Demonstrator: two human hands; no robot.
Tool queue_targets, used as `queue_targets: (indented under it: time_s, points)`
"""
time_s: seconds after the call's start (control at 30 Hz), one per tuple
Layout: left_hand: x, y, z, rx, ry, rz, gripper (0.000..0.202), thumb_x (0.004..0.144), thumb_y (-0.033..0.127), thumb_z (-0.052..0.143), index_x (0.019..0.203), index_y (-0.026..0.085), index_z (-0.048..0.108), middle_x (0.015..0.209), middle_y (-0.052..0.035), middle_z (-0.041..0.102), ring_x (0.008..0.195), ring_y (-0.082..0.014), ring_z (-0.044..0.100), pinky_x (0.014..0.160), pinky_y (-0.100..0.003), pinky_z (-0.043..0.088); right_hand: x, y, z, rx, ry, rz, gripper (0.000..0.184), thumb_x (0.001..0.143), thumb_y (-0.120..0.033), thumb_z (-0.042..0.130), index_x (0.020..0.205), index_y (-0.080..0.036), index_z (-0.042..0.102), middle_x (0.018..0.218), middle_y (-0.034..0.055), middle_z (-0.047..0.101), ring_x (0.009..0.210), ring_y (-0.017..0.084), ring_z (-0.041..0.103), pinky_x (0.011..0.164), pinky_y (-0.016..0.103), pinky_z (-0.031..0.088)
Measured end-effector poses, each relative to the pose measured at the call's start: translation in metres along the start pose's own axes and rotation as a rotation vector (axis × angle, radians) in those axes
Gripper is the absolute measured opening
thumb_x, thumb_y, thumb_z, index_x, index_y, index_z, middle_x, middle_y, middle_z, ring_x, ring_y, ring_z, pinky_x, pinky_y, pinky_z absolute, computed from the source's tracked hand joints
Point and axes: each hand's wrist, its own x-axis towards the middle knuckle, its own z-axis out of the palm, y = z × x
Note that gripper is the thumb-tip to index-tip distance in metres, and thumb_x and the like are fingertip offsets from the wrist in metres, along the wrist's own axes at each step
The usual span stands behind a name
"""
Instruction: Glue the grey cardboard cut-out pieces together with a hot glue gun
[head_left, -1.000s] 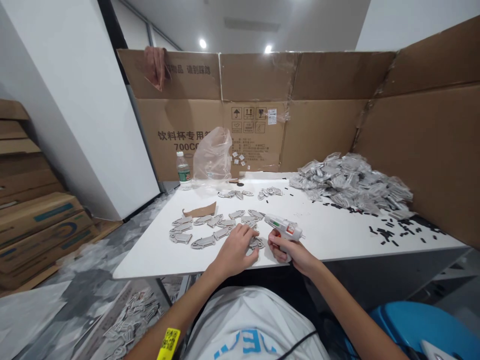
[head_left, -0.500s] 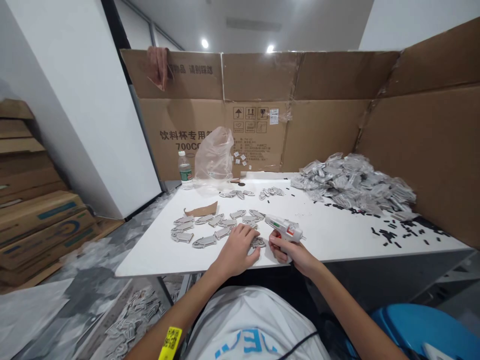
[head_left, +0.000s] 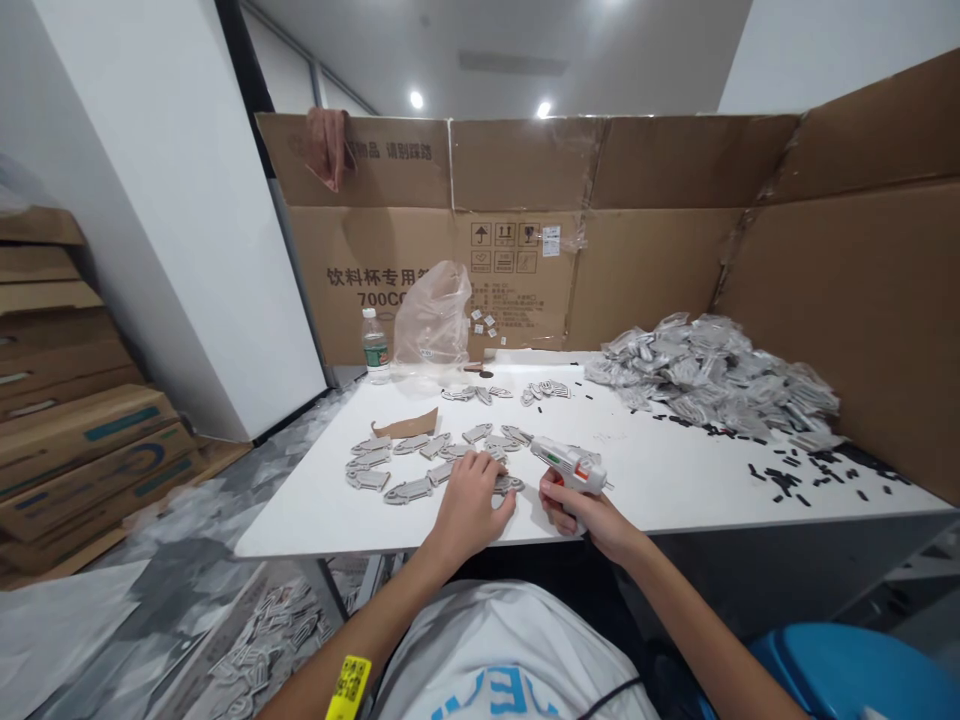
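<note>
My right hand [head_left: 577, 505] is wrapped round the grip of a white glue gun [head_left: 568, 463], its nozzle pointing right over the white table [head_left: 675, 470]. My left hand [head_left: 469, 500] lies on the table with fingers curled down onto a small grey car-shaped piece [head_left: 508, 484] next to the gun. Several more grey car-shaped pieces [head_left: 409, 455] lie in rows just beyond and left of my left hand. A yellow tag [head_left: 346, 685] is on my left wrist.
A big heap of silver-grey packets [head_left: 712, 375] fills the table's right rear, with small black bits [head_left: 787, 475] scattered near it. A water bottle [head_left: 373, 345], a clear plastic bag [head_left: 433, 315] and a cardboard scrap [head_left: 409, 423] sit behind. Cardboard walls [head_left: 847, 300] ring the table; boxes [head_left: 75, 440] stack at left.
My left hand has slid slightly up and left over the grey pieces. My right hand keeps the glue gun in much the same spot. The view has tilted a little.
</note>
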Motion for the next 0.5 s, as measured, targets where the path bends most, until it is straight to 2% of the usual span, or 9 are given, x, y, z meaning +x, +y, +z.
queue_targets:
  time_s: [0.17,0.3,0.4,0.5]
  points:
    - [0.003,-0.003,-0.001,-0.040,0.052,-0.088,0.018,0.095,0.032,0.074,0.107,0.021,0.068,0.112,-0.0099,0.069,0.112,-0.0332,0.060,0.099,-0.051,0.049,-0.002,-0.002,0.001,-0.007,0.004,-0.009,0.040,0.096,-0.057,0.081,0.091,-0.022,0.063,0.068,-0.0038,0.057,0.050,0.009,0.038,0.054,0.027,0.028]
    - [0.006,-0.010,0.000,-0.150,0.114,-0.239,0.021,0.096,0.038,0.074,0.109,0.022,0.073,0.119,-0.0107,0.067,0.122,-0.0334,0.059,0.108,-0.052,0.048,-0.003,-0.005,0.003,-0.005,-0.005,-0.004,0.041,0.095,-0.057,0.082,0.089,-0.021,0.063,0.068,-0.0037,0.056,0.050,0.009,0.036,0.053,0.027,0.028]
    - [0.005,-0.015,0.003,-0.152,0.093,-0.299,0.023,0.092,0.038,0.077,0.109,0.022,0.076,0.130,-0.0125,0.064,0.132,-0.0359,0.055,0.114,-0.056,0.044,-0.003,-0.005,0.003,0.000,0.008,0.004,0.042,0.093,-0.058,0.083,0.090,-0.022,0.063,0.070,-0.0030,0.058,0.049,0.009,0.037,0.053,0.027,0.028]
    - [0.002,-0.016,0.006,-0.120,0.065,-0.296,0.028,0.091,0.037,0.078,0.115,0.023,0.076,0.139,-0.0139,0.061,0.140,-0.0376,0.053,0.118,-0.059,0.040,-0.002,-0.004,0.003,0.001,0.009,0.004,0.041,0.093,-0.057,0.083,0.091,-0.022,0.063,0.071,-0.0028,0.059,0.050,0.009,0.037,0.053,0.027,0.028]
